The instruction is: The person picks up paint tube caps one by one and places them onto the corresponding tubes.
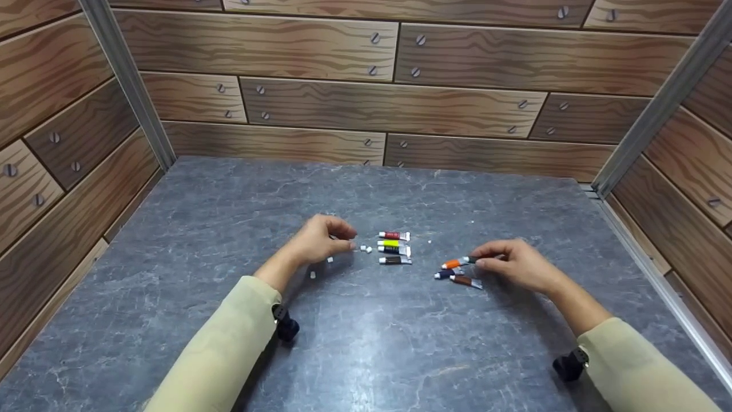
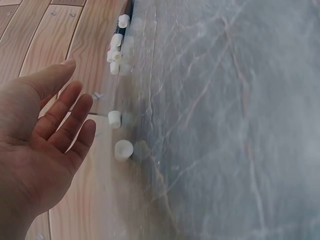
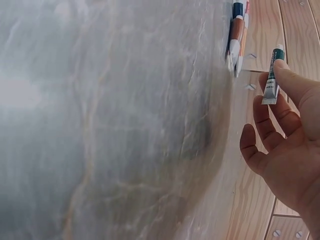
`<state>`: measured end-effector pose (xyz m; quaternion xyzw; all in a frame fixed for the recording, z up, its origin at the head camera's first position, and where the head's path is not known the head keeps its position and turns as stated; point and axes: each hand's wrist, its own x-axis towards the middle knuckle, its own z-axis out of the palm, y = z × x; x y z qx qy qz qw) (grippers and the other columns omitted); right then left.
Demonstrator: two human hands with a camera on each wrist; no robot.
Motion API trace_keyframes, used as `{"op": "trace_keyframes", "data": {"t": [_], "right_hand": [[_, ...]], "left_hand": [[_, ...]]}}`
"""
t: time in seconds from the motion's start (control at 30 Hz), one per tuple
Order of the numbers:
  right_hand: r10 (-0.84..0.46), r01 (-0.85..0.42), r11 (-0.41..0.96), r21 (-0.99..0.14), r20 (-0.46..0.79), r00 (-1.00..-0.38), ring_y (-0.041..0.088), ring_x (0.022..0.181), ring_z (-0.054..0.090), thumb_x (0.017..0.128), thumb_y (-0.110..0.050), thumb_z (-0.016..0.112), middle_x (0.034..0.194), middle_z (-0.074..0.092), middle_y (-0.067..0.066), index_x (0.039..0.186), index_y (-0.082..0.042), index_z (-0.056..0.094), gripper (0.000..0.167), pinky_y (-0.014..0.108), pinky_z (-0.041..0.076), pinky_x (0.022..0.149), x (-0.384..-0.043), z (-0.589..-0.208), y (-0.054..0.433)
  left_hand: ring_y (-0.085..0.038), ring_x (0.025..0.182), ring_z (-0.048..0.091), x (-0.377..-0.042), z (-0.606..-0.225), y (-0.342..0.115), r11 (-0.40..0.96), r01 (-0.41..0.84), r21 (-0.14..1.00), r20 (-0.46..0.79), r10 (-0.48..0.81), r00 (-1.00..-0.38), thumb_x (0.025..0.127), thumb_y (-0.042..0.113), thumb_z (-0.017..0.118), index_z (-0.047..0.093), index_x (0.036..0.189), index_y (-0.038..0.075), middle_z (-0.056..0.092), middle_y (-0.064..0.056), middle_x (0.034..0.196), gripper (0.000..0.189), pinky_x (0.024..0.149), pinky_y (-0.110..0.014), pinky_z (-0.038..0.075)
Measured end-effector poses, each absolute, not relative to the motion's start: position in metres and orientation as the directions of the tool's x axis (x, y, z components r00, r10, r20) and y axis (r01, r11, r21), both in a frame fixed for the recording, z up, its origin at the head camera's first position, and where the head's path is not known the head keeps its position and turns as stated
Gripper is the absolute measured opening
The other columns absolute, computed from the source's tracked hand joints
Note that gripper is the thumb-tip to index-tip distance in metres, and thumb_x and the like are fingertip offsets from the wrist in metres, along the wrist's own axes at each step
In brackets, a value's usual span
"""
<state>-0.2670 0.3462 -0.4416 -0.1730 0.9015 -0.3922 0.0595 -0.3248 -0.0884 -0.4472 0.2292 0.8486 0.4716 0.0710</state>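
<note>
My right hand (image 3: 295,135) pinches a small dark green paint tube (image 3: 273,75) between thumb and fingers, its white cap upward. Beside that hand lie an orange tube (image 1: 454,263), a dark blue tube (image 1: 448,274) and a brown tube (image 1: 466,281), close together. My left hand (image 1: 320,239) hovers low over the table, fingers loosely bent and nothing visible in its grasp. Small white caps (image 2: 124,150) lie near it. Just to its right, a red tube (image 1: 393,235), a yellow tube (image 1: 390,244) and two dark tubes (image 1: 394,261) lie in a column, capped ends leftward.
The grey marbled tabletop (image 1: 366,355) stretches under both arms. Behind it rises a wood-patterned wall (image 1: 320,103), with metal posts (image 1: 128,86) at the corners. Tiny white bits (image 1: 429,241) lie right of the tube column. Each sleeve carries a black wrist camera (image 1: 569,366).
</note>
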Motion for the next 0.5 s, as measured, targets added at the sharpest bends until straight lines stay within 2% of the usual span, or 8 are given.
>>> {"op": "trace_keyframes", "data": {"t": [0.37,0.5], "right_hand": [[-0.360,-0.252,0.614,-0.748,0.019,-0.933,0.016,0.091,0.064,0.101,-0.016,0.074,0.115,0.075,0.012,0.121,-0.005,0.078,0.023,0.024,0.054,0.073,-0.262,-0.433,0.328],[-0.376,-0.273,0.602,-0.750,0.035,-0.926,0.021,0.092,0.067,0.101,-0.016,0.074,0.115,0.076,0.013,0.122,-0.003,0.077,0.025,0.024,0.054,0.074,-0.262,-0.429,0.321]], "left_hand": [[-0.021,0.102,0.069,-0.328,-0.453,-0.083,0.444,0.330,0.833,0.096,0.472,-0.876,0.092,0.007,0.081,0.076,0.117,-0.004,0.077,-0.013,0.111,0.028,0.095,-0.041,0.056],[-0.020,0.102,0.068,-0.329,-0.456,-0.081,0.439,0.332,0.835,0.094,0.482,-0.871,0.092,0.006,0.081,0.076,0.117,-0.005,0.077,-0.012,0.111,0.028,0.096,-0.040,0.056]]}}
